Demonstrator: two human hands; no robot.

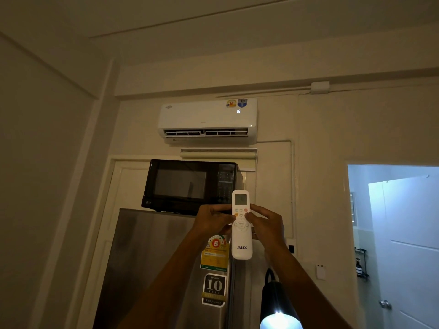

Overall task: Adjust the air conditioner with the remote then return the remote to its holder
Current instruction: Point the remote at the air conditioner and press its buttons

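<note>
Below the AC (207,119), in front of the fridge (152,269), both hands grip the remote (241,225): left hand (212,220) and right hand (266,224) clasp its sides, thumbs on buttons. Smooth white plastic bar, rounded ends; could slip. Dim light, probably easy to hit a wrong button. Holder not seen.

The steel refrigerator (152,269) carries a black microwave (190,185) directly on its top. Stickers (215,254) are fixed to its door front.
</note>
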